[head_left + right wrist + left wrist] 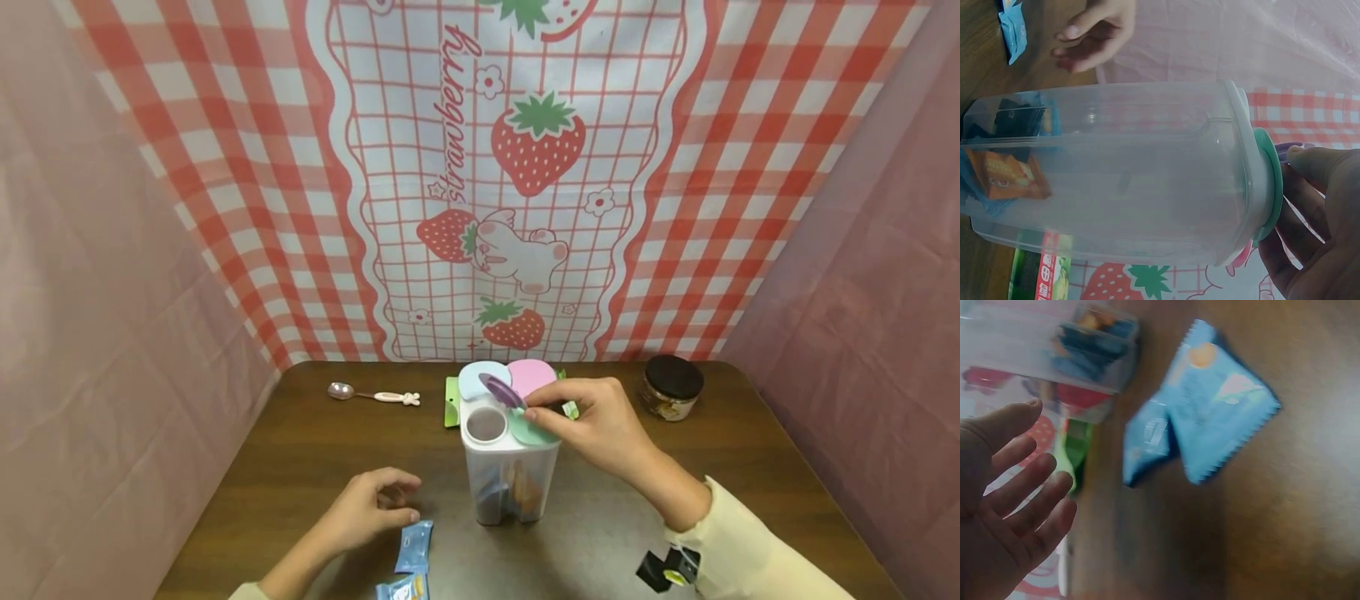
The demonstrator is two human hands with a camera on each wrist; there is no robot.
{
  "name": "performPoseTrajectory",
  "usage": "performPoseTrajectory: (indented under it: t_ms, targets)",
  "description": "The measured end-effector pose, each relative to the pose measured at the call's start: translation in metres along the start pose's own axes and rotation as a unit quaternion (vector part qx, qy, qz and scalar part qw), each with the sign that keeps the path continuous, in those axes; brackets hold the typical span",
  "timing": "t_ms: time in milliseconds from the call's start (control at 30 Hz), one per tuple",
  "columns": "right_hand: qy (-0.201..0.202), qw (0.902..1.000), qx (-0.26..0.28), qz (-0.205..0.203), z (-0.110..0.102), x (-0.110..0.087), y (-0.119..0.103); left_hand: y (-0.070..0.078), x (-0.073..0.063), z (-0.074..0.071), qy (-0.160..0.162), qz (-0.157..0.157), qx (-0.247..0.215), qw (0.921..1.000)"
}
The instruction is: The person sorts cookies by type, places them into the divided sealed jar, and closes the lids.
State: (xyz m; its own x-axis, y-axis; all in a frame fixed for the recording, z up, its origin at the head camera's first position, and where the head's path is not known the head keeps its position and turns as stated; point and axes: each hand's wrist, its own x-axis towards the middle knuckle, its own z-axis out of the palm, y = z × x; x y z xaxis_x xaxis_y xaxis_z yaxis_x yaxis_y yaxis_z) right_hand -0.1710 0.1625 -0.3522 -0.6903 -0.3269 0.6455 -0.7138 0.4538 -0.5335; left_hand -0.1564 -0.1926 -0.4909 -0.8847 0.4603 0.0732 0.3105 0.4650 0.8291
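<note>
A clear plastic storage container [512,487] with a white top stands mid-table, with blue and orange wrapped snacks at its bottom. Its top has light blue [477,379], pink [531,375] and green [534,430] round lids and one uncovered round opening [487,425]. My right hand [600,421] pinches a purple lid [502,392], tilted up beside that opening. To the left of the container my left hand [371,508] hovers with loosely bent fingers and holds nothing. Just by its thumb lie two blue snack packets [1216,400], one [414,546] nearer the container.
A spoon with a white rabbit handle [397,398] lies at the back left. At the back right stands a jar with a black lid [673,383]. Behind the container, a green package [452,402] pokes out. A strawberry-print cloth [510,250] hangs at the table's back edge.
</note>
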Motion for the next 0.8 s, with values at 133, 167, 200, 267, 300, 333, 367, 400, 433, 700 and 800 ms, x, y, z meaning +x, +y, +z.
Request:
performPoseTrajectory:
  t_ms: [133, 167, 200, 267, 300, 333, 367, 400, 433, 700, 800]
  targets:
    - [0.001, 1.0, 0.006, -0.003, 0.0, 0.0, 0.0, -0.014, -0.003, 0.008, 0.011, 0.008, 0.03, 0.9995]
    - [0.002, 1.0, 0.007, -0.004, 0.0, 0.0, 0.0, -0.016, -0.004, 0.01, 0.014, 0.009, 0.04, 0.9991]
    - [0.004, 0.9999, 0.007, -0.006, 0.0, 0.0, 0.0, -0.018, -0.004, 0.012, 0.017, 0.01, 0.049, 0.9986]
    - [0.007, 0.9999, 0.005, -0.009, 0.0, 0.0, 0.0, -0.02, -0.005, 0.014, 0.017, 0.001, 0.06, 0.998]
    - [0.008, 0.9999, 0.005, -0.011, 0.0, 0.0, 0.0, -0.021, -0.005, 0.014, 0.014, -0.003, 0.063, 0.9979]
    - [0.007, 0.9999, 0.004, -0.011, -0.001, 0.0, 0.0, -0.021, -0.006, 0.015, 0.013, -0.007, 0.066, 0.9977]
    - [0.007, 0.9999, 0.004, -0.011, -0.001, 0.0, 0.0, -0.022, -0.006, 0.015, 0.01, -0.01, 0.066, 0.9977]
    - [0.006, 0.9999, 0.004, -0.01, -0.001, 0.0, 0.0, -0.022, -0.006, 0.015, 0.008, -0.014, 0.066, 0.9977]
    - [0.004, 0.9999, 0.003, -0.009, -0.001, 0.0, 0.0, -0.022, -0.007, 0.016, 0.006, -0.016, 0.066, 0.9976]
    - [-0.003, 1.0, -0.002, -0.001, -0.002, 0.001, -0.002, -0.026, -0.006, 0.017, -0.003, -0.005, 0.062, 0.9981]
    - [0.0, 1.0, -0.004, -0.005, -0.001, 0.001, -0.002, -0.027, -0.006, 0.017, -0.007, -0.004, 0.069, 0.9976]
